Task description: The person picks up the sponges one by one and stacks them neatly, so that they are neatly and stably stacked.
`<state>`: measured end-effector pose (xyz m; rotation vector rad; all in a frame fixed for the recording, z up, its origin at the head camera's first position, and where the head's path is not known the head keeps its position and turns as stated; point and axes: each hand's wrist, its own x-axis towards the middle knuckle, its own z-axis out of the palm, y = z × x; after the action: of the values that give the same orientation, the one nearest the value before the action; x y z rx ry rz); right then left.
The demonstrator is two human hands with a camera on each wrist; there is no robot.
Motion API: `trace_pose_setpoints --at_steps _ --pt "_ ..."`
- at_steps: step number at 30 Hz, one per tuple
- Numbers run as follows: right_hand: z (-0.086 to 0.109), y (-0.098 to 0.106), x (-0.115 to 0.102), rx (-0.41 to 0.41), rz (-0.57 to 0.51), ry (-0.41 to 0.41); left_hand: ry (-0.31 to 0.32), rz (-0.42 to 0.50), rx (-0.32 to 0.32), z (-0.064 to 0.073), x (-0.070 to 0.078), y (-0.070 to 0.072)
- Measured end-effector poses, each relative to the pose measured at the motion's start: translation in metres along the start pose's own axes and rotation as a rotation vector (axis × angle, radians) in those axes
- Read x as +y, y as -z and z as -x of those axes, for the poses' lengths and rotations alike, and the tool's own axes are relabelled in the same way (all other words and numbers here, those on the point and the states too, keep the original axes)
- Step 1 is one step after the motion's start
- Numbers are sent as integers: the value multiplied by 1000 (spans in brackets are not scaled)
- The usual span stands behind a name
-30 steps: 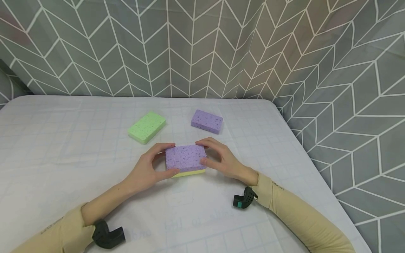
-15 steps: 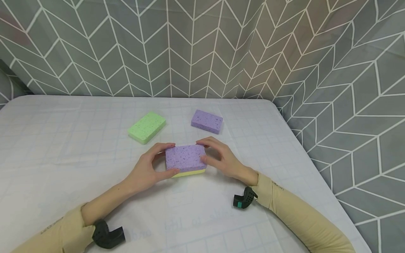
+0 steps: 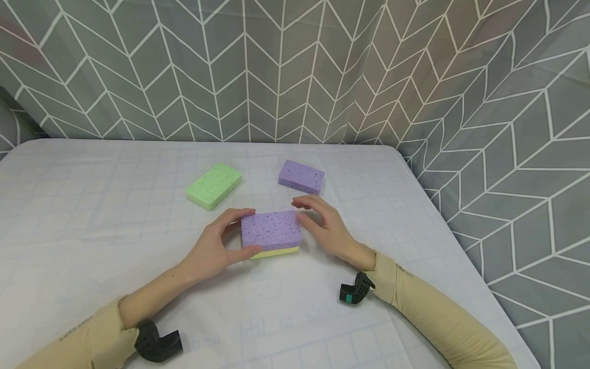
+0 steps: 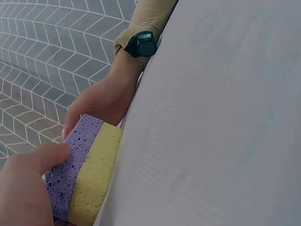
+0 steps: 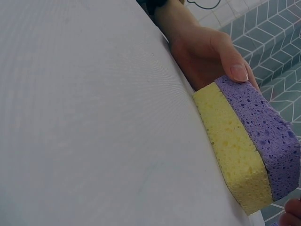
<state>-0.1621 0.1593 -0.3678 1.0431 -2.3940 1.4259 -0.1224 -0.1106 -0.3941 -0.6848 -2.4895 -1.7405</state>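
Note:
A speckled purple sponge (image 3: 271, 228) lies flat on top of a yellow sponge (image 3: 276, 253), the two edges nearly lined up. My left hand (image 3: 208, 248) pinches the purple sponge at its left end, thumb on the near side and fingers on the far side. In the right wrist view the left thumb presses the purple sponge (image 5: 263, 127) just above the yellow sponge (image 5: 233, 150). To the right of the stack is my right hand (image 3: 329, 230), fingers spread and holding nothing, its thumb tip close to the purple sponge's right corner.
A green sponge (image 3: 214, 185) lies behind the stack to the left. Another purple sponge (image 3: 301, 177) rests at the back right, just beyond the right fingertips. All are on a white cloth-covered table (image 3: 115, 205), with a patterned grey curtain (image 3: 262, 66) behind and at right.
My right hand has let go of the purple sponge's right end and drawn slightly away, up and right. The left hand and the stacked sponges have stayed where they were.

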Motion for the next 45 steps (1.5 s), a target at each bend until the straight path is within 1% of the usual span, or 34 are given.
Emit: trace_pose_setpoints --at_steps 2,4,9,10,13,16,17,18,24,33,36,40,45 --pt "-1 1 -6 9 -2 1 -1 2 1 0 0 0" --pt "-1 1 -7 13 -9 -1 -1 4 2 0 -1 0" --pt "-1 1 -7 23 -19 -10 0 -4 0 0 0 0" --pt "0 1 -1 26 -13 -7 1 -6 0 0 0 1" --pt "0 1 0 43 -7 -6 3 -9 -2 0 0 1" --pt "0 0 0 64 -2 3 7 -8 -6 0 0 1" --pt "-1 1 -5 70 -5 3 8 -8 -7 0 0 1" --pt "-1 1 -6 75 -2 6 9 -9 -8 0 0 2" --pt "-3 2 -6 97 19 5 12 -9 -8 0 0 2" --pt "-4 1 -5 130 112 86 12 -6 -8 -1 0 2" --pt "-3 -1 9 147 132 104 14 -6 -9 0 0 2" --pt "-2 -2 35 184 164 105 13 3 -10 0 1 3" --pt "-3 3 46 211 187 73 15 6 -9 0 0 3"
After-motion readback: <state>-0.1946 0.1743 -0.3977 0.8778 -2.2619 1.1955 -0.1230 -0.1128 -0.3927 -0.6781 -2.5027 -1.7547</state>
